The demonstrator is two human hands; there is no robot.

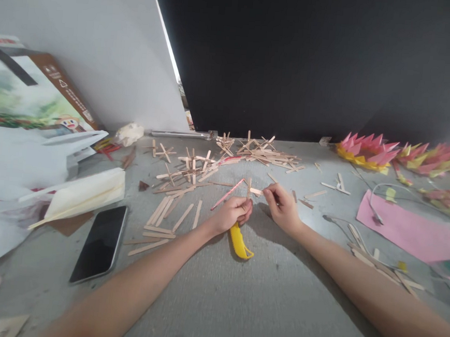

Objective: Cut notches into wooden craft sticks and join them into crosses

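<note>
Forearms, both bare, are running in from the near edge of the grey table (237,304) and meeting near its middle.

Table: carrying everything listed below.

Box (32,91): leaning at the far left corner, with white paper lying in front of it.

Pink sheet (403,229): lying toward the right edge; pink and yellow paper flowers (366,151) sitting along the far edge beyond it.

Phone (100,244): lying face up, dark, toward the near left.

Stick pile (193,171): loose sticks and glued crosses spreading from the middle to the far edge.

Left hand (232,214): fingers curling shut around a yellow knife (240,241), whose handle is pointing back toward the near edge; the blade is hidden.

Right hand (284,207): fingertips pinching closed on one end of a small stick cross (251,190).

Stick cross: hanging between the two hands, just beyond the left knuckles, its longer bar lying left to right, parallel to the far edge. Right hand is gripping it; left hand is nearly touching its other end.

Pink stick (229,193): slanting just left of the left hand; whether it is being held cannot be told.
</note>
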